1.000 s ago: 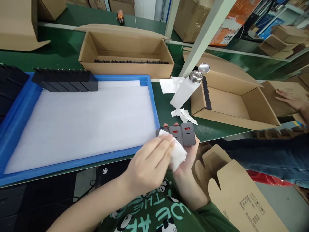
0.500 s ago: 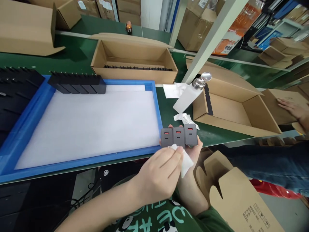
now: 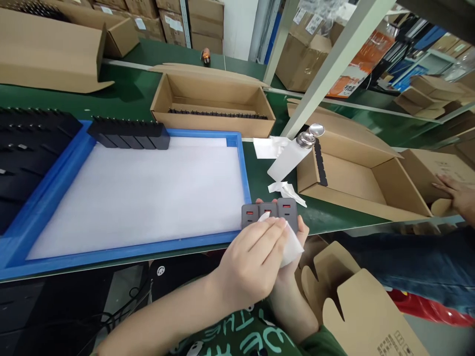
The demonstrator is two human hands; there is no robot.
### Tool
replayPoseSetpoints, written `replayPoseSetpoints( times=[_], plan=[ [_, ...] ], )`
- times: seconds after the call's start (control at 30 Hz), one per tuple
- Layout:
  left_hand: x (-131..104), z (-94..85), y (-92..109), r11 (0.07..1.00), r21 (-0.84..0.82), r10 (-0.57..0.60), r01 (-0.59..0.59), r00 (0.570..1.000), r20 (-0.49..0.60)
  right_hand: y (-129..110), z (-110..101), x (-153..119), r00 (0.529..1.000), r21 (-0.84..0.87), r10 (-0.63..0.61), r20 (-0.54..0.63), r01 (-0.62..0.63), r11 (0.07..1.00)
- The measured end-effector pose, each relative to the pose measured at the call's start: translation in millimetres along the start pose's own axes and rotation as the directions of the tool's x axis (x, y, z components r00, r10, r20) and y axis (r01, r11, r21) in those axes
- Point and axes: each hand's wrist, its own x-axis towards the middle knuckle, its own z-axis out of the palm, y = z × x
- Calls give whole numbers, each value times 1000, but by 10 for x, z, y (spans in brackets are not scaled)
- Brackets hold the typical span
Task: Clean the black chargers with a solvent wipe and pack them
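Note:
My right hand [image 3: 302, 231] cradles a row of three grey charger blocks from below, its fingertips showing behind their far edge. Each block has a red port on its face; the nearest to the thumb is the largest charger [image 3: 287, 210], and the smaller left charger [image 3: 250, 213] sits at the row's other end. My left hand [image 3: 256, 252] pinches a folded white tissue [image 3: 292, 249] over the blocks' faces, covering much of the middle one. On the bench just beyond lie a crumpled tissue [image 3: 284, 190] and a white pump bottle [image 3: 287, 160] with a metal top.
A blue-framed tray with a white liner [image 3: 148, 193] lies to the left, black ribbed holders [image 3: 129, 136] at its back edge. Open cardboard boxes stand behind [image 3: 211, 123] and right [image 3: 356, 198]. A slanted post [image 3: 334, 64] rises between them. Another person's hand [image 3: 456, 190] touches a carton.
My left hand has moved the tissue up over the charger blocks, hiding more of their faces. The blocks have shifted slightly left and down. The other person's hand has moved lower.

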Motion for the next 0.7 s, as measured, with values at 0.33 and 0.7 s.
replayPoseSetpoints(
  times=[0.33,0.7],
  plan=[
    [-33,-112,36,987,158,-16,10,999,36,25,-13,6,994,114,85,-62,-78,990],
    [-22,-349,44,995,-88,-36,46,992,120,-28,0,32,992,62,60,-111,-54,997]
  ],
)
